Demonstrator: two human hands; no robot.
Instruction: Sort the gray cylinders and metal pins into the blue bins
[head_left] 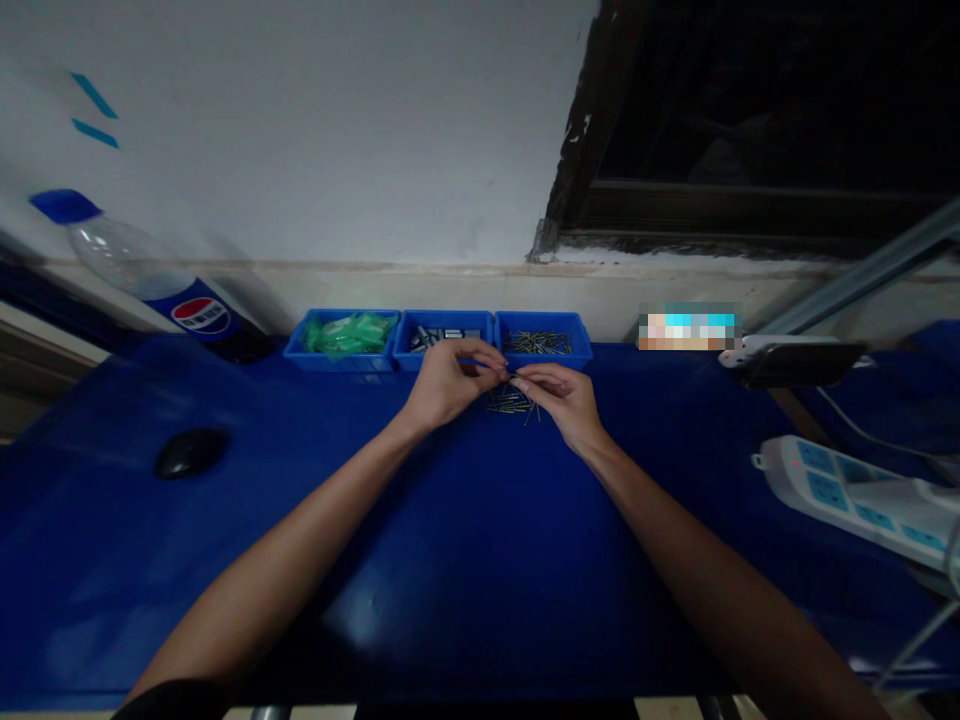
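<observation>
The left hand [455,382] and the right hand [564,398] are close together over the far part of the blue desk [465,560]. Their fingers are bent, and the tips almost meet. The thumb and first finger of each hand are nearly closed. A small dark thing [511,377] is between the fingertips. It is too tiny to tell what it is, or if both hands have hold of it.

Just under the fingers is a little pile of thin metal sticks [508,402] on the desk. They point in many ways.

Three blue boxes sit in a row behind the hands, near the wall [337,130]. The left box [341,362] has green plastic bags [349,334] in it. The middle box [405,352] has short silver pieces [456,334] in it, and the left hand hides some of its near side. The right box [582,352] has lots of thin metal sticks too.

A big soda bottle [150,275] with a blue cap is at the far left, and it looks tipped. A black mouse [189,453] is on the left of the desk. On the right are a dark phone [806,364] and, nearer, a white power strip [862,500] with blue sockets.
</observation>
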